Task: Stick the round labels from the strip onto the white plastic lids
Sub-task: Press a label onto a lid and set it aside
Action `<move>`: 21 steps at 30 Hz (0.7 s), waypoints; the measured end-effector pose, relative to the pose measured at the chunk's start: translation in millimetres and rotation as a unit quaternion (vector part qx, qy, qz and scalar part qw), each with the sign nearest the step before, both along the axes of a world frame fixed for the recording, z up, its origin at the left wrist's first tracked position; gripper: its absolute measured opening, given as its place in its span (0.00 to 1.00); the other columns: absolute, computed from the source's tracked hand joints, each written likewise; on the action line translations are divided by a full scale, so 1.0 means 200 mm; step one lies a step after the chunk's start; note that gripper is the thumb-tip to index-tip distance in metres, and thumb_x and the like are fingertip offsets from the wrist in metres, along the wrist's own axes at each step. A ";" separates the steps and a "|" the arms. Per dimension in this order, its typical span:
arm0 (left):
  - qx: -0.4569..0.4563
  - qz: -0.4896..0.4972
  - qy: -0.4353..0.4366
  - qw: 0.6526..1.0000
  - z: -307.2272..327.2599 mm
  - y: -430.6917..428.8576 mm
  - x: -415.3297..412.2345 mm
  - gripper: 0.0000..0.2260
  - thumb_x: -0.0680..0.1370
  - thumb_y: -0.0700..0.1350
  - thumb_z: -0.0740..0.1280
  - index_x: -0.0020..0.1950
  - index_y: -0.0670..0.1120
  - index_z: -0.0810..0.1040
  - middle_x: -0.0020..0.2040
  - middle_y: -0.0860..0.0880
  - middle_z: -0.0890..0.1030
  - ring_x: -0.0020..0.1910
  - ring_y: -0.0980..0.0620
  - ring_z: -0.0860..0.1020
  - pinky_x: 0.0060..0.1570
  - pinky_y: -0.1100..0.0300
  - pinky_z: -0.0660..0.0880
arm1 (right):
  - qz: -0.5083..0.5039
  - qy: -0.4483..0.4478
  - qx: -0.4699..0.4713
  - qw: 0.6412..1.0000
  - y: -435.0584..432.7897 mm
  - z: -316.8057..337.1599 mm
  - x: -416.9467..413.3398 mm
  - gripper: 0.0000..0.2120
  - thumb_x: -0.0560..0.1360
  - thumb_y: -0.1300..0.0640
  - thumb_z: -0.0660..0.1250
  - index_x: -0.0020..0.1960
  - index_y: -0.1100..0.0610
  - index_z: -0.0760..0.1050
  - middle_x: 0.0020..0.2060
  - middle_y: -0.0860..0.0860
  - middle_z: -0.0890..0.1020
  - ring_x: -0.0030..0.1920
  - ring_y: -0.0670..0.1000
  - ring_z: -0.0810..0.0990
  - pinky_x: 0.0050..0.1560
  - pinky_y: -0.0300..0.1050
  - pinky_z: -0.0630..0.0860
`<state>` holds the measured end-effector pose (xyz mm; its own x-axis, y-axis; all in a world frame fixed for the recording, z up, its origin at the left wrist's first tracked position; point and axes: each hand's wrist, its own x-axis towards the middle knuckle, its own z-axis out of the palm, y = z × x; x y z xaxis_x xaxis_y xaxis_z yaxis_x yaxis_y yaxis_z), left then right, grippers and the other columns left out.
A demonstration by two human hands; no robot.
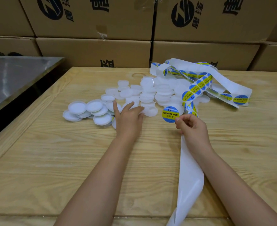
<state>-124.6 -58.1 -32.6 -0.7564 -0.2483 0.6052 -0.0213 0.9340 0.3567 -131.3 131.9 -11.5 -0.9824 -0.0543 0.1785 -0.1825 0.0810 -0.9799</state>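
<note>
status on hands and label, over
Left hand rests on lid pile. Right hand pinches peeled round label. Label strip drapes across pile.

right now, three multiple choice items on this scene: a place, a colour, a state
1. Where does the pile of white lids lie? A on the wooden table B in a bucket C on a chair
2. What colours is the peeled round label? A red and white B blue and yellow C green and black
3. What is the right hand doing? A lying flat B pinching the round label C gripping a lid
Answers: 1 A, they lie heaped on the wood; 2 B, a yellow band crosses its blue disc; 3 B, its fingertips pinch the label's edge.
</note>
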 end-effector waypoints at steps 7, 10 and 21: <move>0.145 -0.108 0.132 0.974 0.06 0.04 0.02 0.07 0.73 0.36 0.70 0.49 0.38 0.83 0.47 0.43 0.84 0.49 0.43 0.81 0.56 0.48 0.72 | 0.018 0.014 -0.029 0.999 -0.02 0.02 0.02 0.06 0.76 0.63 0.66 0.43 0.53 0.74 0.37 0.48 0.78 0.37 0.47 0.76 0.39 0.37 0.73; 0.094 -0.170 0.181 0.964 0.07 0.11 0.04 0.07 0.71 0.34 0.71 0.48 0.36 0.83 0.47 0.42 0.84 0.47 0.44 0.81 0.50 0.54 0.74 | 0.023 -0.012 -0.073 0.997 -0.02 0.03 0.02 0.09 0.77 0.62 0.65 0.54 0.50 0.72 0.41 0.50 0.81 0.35 0.45 0.79 0.37 0.36 0.74; 0.014 -0.299 0.194 0.934 0.06 0.25 0.10 0.08 0.68 0.37 0.75 0.45 0.38 0.83 0.51 0.43 0.82 0.49 0.43 0.80 0.50 0.54 0.77 | 0.044 -0.057 -0.162 0.984 0.01 0.03 -0.01 0.19 0.76 0.69 0.63 0.64 0.56 0.67 0.27 0.48 0.80 0.28 0.44 0.77 0.32 0.35 0.75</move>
